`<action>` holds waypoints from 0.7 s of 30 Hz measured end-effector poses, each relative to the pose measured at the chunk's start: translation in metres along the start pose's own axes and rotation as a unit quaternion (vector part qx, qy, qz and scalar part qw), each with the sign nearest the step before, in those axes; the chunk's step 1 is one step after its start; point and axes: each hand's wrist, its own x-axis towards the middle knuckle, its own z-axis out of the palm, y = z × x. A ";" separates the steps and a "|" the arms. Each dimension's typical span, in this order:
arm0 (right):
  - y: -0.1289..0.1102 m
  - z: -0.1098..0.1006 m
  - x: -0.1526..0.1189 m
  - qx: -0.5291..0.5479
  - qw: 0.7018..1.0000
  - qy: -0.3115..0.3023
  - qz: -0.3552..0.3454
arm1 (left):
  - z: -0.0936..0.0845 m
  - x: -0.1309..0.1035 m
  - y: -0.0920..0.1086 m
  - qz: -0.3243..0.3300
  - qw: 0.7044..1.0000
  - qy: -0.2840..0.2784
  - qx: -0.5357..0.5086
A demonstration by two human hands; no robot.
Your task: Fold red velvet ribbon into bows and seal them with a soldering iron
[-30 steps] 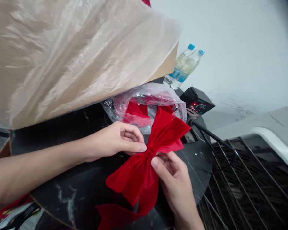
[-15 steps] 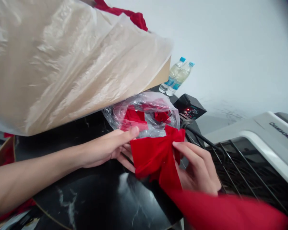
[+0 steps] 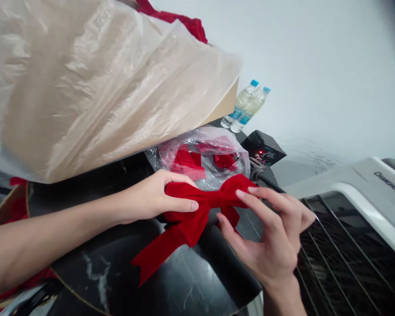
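A red velvet bow [image 3: 213, 198] is held between my two hands above the black marbled table [image 3: 125, 272]. My left hand [image 3: 171, 197] grips its left loop, thumb on top and fingers behind. On the other side, my right hand [image 3: 270, 228] touches the right loop with its fingertips, thumb apart beneath the knot. One notched tail hangs toward the lower left; the other is partly hidden behind my right hand. Just beyond the bow lies a clear plastic bag [image 3: 158, 153] with red fabric pieces inside.
A large box under plastic sheeting [image 3: 118, 87] fills the upper left. Two water bottles [image 3: 248, 107] stand behind it, near a black control box [image 3: 265, 149] with a red light. At the right is a white CHANGHONG appliance [image 3: 365, 184] with a wire grille.
The bow has been turned so its front and both loops show. My left hand has closed on the left loop. The long red strip at the lower right is gone from view.
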 end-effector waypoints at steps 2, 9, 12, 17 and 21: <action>0.002 -0.007 0.009 -0.006 0.999 -0.048 -0.012 | -0.001 0.000 0.000 0.004 1.000 -0.015 0.013; 0.004 -0.014 0.022 0.024 0.990 -0.127 -0.049 | -0.002 -0.001 0.003 -0.003 0.998 -0.044 0.043; 0.003 -0.014 0.022 0.039 0.989 -0.131 -0.051 | -0.002 -0.001 0.004 -0.001 0.997 -0.050 0.052; 0.005 -0.013 0.021 0.057 0.987 -0.133 -0.064 | -0.003 -0.002 0.004 -0.003 0.996 -0.056 0.068; 0.007 -0.013 0.022 0.052 0.984 -0.155 -0.076 | -0.003 -0.002 0.004 0.003 0.996 -0.056 0.076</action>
